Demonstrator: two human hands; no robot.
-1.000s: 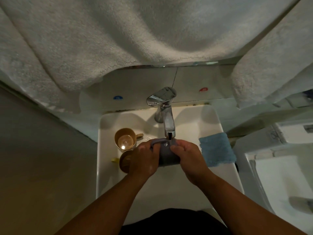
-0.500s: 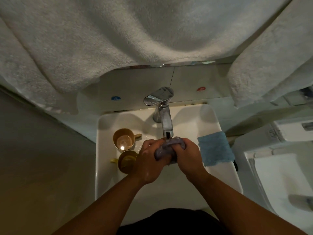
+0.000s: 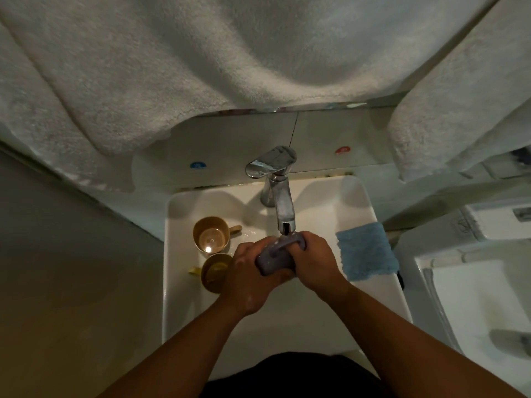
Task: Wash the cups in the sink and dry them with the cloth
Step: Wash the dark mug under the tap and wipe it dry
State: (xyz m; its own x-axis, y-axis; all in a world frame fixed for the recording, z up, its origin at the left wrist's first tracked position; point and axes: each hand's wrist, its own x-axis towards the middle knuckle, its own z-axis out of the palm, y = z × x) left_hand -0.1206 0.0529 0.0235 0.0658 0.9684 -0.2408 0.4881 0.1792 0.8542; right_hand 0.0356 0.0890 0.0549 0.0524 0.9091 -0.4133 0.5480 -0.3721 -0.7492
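Where both hands (image 3: 287, 265) wrap it, the grey cup (image 3: 274, 258) is mostly hidden.

text: none legible | blue round sticker (image 3: 197, 165), red round sticker (image 3: 342, 150) on wall: markings too blurred

Dim, warm-tinted wide-angle view, edges bowed, glare on the chrome tap (image 3: 275, 179), corners in shadow.
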